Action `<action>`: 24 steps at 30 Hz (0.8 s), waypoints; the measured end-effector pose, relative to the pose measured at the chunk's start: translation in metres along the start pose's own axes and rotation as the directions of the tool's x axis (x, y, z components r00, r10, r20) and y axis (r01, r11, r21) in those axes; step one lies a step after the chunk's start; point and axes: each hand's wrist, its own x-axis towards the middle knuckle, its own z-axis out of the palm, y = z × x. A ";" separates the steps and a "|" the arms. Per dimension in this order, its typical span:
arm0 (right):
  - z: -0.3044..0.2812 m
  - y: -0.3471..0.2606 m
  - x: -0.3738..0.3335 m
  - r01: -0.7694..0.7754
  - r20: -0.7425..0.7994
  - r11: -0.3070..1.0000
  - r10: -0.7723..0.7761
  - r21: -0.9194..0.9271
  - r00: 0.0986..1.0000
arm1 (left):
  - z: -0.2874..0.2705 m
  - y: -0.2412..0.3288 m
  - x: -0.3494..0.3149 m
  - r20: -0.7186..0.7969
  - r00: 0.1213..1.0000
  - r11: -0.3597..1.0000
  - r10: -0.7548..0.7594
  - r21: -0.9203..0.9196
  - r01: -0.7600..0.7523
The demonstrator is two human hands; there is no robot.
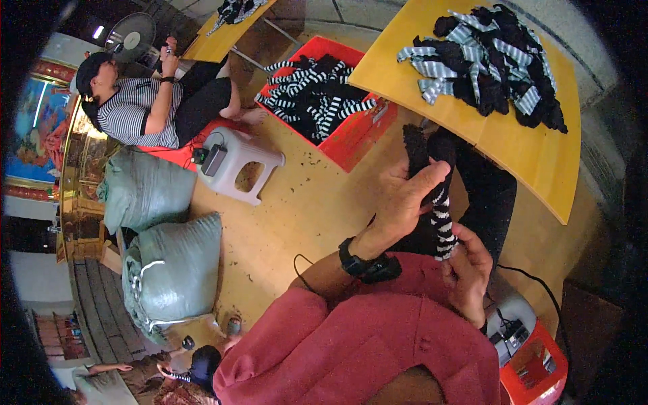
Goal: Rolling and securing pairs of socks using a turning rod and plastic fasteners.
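A black knit sock point(442, 219) with a black-and-white striped end hangs between my two hands in front of my lap. My left hand point(405, 202) grips its dark upper part, thumb pressed across the top. Lower down, the fingers of my right hand point(467, 270) pinch the striped end near its tip. Just beyond my left hand a fuzzy black part point(415, 145) sticks up; I cannot tell whether it belongs to the same sock. On the yellow table point(540, 172) ahead to the right lies a pile of black and grey-white striped socks point(489, 64).
A red crate point(358, 142) full of striped socks stands beyond my hands. At the left, a person in a striped shirt point(135, 104) sits near a grey stool point(236, 162). Big green sacks point(179, 270) stand nearer. A red-and-grey stool point(540, 364) is at my right, beside a black cable point(550, 297).
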 end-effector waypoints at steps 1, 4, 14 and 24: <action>0.001 -0.005 0.001 -0.138 0.018 0.985 0.137 0.107 0.990 | -0.001 -0.001 0.000 -0.005 1.000 1.000 -0.008 -0.002 0.008; -0.003 0.005 0.006 -0.057 0.032 0.996 0.055 0.067 0.998 | -0.004 0.006 0.003 -0.029 0.999 0.991 0.021 0.130 -0.017; -0.024 0.024 0.002 0.310 0.071 0.879 -0.305 -0.361 0.950 | -0.010 0.027 0.022 0.033 0.993 0.993 0.114 0.008 -0.115; -0.009 -0.003 0.018 -0.077 0.031 0.993 0.074 0.089 0.997 | 0.013 0.002 0.011 0.033 0.998 0.998 -0.057 0.025 0.056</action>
